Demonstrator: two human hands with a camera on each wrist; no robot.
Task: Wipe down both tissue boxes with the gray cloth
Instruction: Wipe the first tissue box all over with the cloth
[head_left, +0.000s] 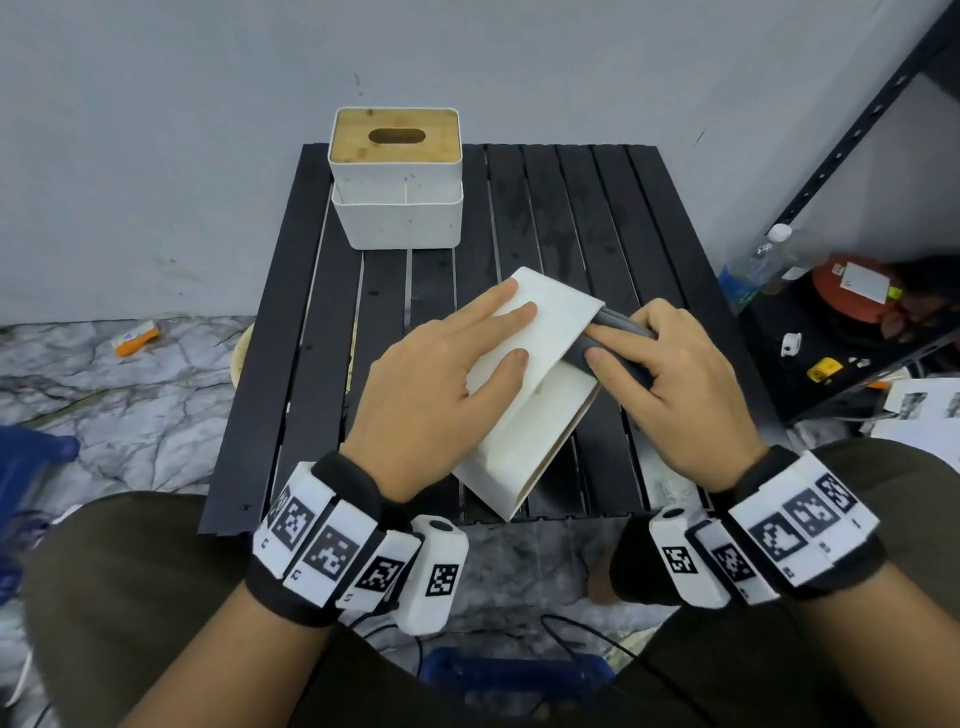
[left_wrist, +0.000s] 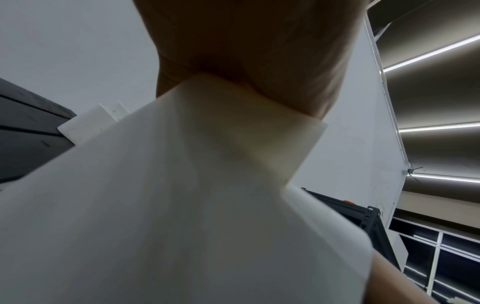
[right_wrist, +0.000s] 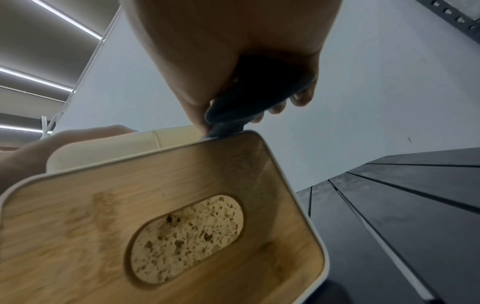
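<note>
1. Where the slatted black bench (head_left: 597, 218) nears the person, a white tissue box (head_left: 540, 395) lies tipped on its side, one white wall turned upward and its wooden lid (right_wrist: 182, 226) facing right. The lid's oval slot (right_wrist: 187, 236) shows in the right wrist view, with a spotted surface behind it.
2. Left hand (head_left: 441, 384): laid flat on the box's upturned wall, its fingers (head_left: 498, 312) straight and spread, pressing down and curled round nothing.
3. Right hand (head_left: 670, 374): at the box's right end, by the lid edge. Its fingers (head_left: 618, 345) curl round a bunched gray cloth (head_left: 613, 343), thumb and fingertips pinching it.
4. Gray cloth: held against the box's upper right edge, touching the rim where lid meets wall.
5. Second tissue box (head_left: 397, 176): white with a wooden lid, upright at the bench's far left corner, well apart from both hands. It appears to sit in a white tray of like outline.
6. Wrists: each carries a black band with white marker blocks.
7. Surroundings: a grey wall behind the bench; marbled floor to the left with a small orange item (head_left: 136, 338); a dark shelf unit (head_left: 857, 156) to the right, holding a plastic bottle (head_left: 753, 265) and a red object (head_left: 852, 291).
</note>
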